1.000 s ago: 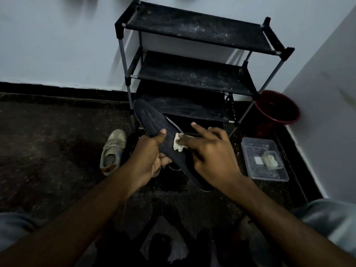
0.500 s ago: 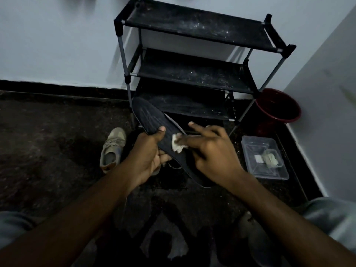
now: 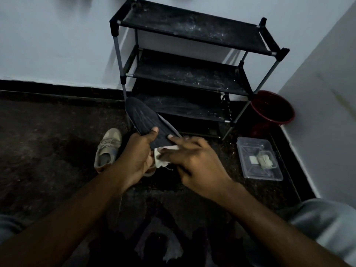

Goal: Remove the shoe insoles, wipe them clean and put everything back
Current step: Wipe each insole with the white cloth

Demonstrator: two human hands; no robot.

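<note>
Insole (image 3: pixel 142 118) gripped; right hand (image 3: pixel 194 162) pinches cloth (image 3: pixel 160 163).

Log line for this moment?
phase: wiping insole | left hand: grips insole | right hand: holds wipe on it | beige shoe: on floor

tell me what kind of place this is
Probably a corner of a home, likely an entryway or shoe-storage spot: a black three-tier shoe rack stands against the white wall, a beige sneaker lies on the dark floor, and a red bucket sits in the corner.

Dim, bluish light; floor (image 3: pixel 48 151) nearly black; right hand (image 3: pixel 194 164) motion-blurred; wide-angle bending at edges.
</note>
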